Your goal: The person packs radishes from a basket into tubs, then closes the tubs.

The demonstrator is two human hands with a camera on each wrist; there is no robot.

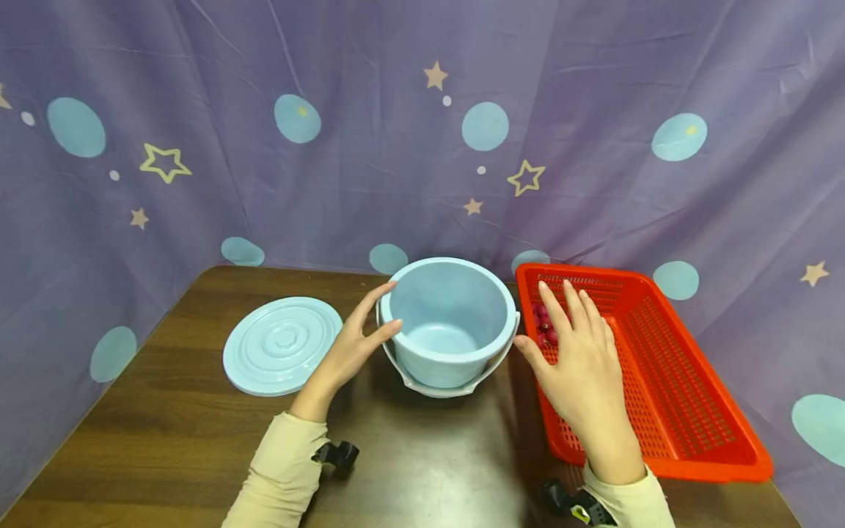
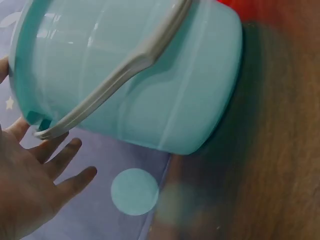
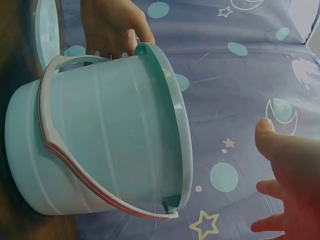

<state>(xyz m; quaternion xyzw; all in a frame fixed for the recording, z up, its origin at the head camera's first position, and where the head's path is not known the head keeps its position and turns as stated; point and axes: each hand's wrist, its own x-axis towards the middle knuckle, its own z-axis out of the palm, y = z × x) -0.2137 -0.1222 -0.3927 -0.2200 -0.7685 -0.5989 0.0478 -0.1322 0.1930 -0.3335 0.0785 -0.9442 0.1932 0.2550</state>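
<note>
A light blue bucket [image 1: 432, 367] stands upright on the table, its inside bare as far as the head view shows. Its pale handle [image 2: 107, 92] hangs down on the near side. My left hand [image 1: 345, 350] is at the bucket's left rim, fingers spread and fairly straight, the thumb at the near edge. The left wrist view shows the other fingers beside the handle's end, not wrapped around the bucket. To the right, my right hand [image 1: 582, 370] is held in the air with fingers extended, apart from the bucket and over the near-left side of a red basket [image 1: 709, 381]. It holds nothing.
A round light blue lid [image 1: 285, 345] lies flat on the brown wooden table [image 1: 165, 411], left of the bucket. Small dark pink items [image 1: 545, 326] sit along the basket's left side, partly hidden by the right hand. A purple patterned curtain [image 1: 370, 169] hangs behind the table.
</note>
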